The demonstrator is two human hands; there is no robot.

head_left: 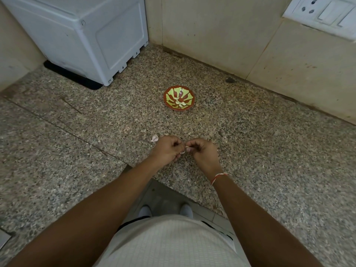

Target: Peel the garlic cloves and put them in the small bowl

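left hand [167, 150] and right hand [200, 151] both pinch one garlic clove [186, 146], peeling it; a few peeled cloves [180, 103] already in the small bowl [169, 91]. one unpeeled piece [154, 139] waits on the counter.

Red-and-green patterned small bowl [179, 97], speckled granite counter [250, 151]

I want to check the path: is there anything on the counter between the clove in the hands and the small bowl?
Nothing visible: bare counter lies between the clove, pinched by both hands, and the bowl.
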